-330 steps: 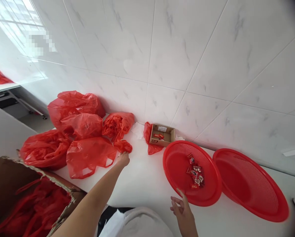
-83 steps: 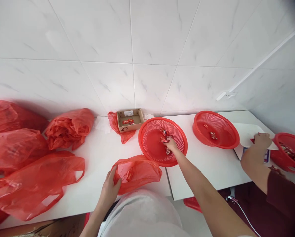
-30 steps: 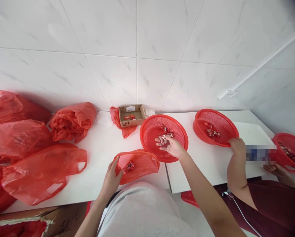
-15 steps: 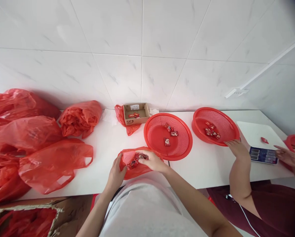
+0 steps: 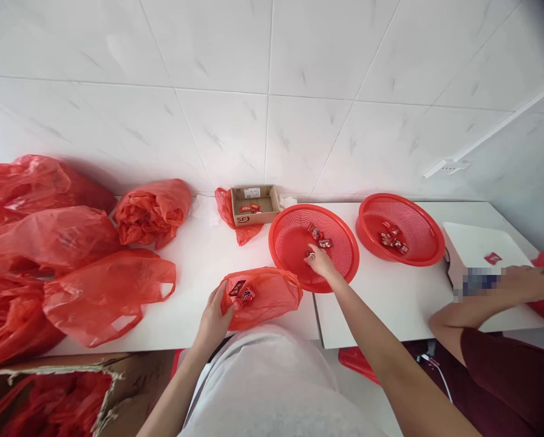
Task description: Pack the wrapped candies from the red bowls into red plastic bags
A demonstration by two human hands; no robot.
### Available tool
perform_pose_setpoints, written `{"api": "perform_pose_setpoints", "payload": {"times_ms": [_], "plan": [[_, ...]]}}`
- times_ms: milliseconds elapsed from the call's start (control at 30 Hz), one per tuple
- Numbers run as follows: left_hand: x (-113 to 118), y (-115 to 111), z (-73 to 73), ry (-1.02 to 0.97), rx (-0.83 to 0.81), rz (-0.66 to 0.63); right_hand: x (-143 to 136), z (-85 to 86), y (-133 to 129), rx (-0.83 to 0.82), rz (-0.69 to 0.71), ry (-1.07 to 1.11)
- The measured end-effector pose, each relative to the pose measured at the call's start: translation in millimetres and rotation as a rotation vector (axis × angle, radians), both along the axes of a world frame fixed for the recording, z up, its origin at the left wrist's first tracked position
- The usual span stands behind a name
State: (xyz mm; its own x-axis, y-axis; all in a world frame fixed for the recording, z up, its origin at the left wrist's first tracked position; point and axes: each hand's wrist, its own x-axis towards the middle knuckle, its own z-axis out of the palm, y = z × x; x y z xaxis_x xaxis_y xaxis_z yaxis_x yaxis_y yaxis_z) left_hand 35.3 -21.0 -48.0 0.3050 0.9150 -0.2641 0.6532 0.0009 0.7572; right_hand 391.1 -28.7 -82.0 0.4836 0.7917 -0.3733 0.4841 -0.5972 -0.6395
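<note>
Left hand (image 5: 214,315) gripping bag (image 5: 272,298) before basket (image 5: 288,249), right hand (image 5: 323,263) inside rim at candy (image 5: 309,257), grip unclear, tabletop (image 5: 201,255) room left of basket

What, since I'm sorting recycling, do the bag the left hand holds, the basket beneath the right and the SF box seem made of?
Bag: thin plastic film, slightly glossy, crinkled and translucent.
Basket: probably moulded plastic, smooth rim, perforated sides.
SF box: likely cardboard, matte, plain brown.
</note>
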Motion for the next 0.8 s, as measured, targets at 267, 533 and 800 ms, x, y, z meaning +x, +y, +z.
{"api": "perform_pose_setpoints", "payload": {"times_ms": [267, 533, 800], "plan": [[-3.2, -1.6, -2.6, -0.011, 0.059, 0.031, 3.2, -28.6, -2.5, -0.088, -0.087, 0.067], [-3.3, -1.6, 5.1, -0.047, 0.061, 0.119, -13.3, 31.1, -12.8, 0.272, -0.145, 0.569], [-13.2, 1.8, -0.5, -0.124, -0.068, 0.285, -43.6, 86.3, -21.0, 0.453, -0.219, 1.124]]}}
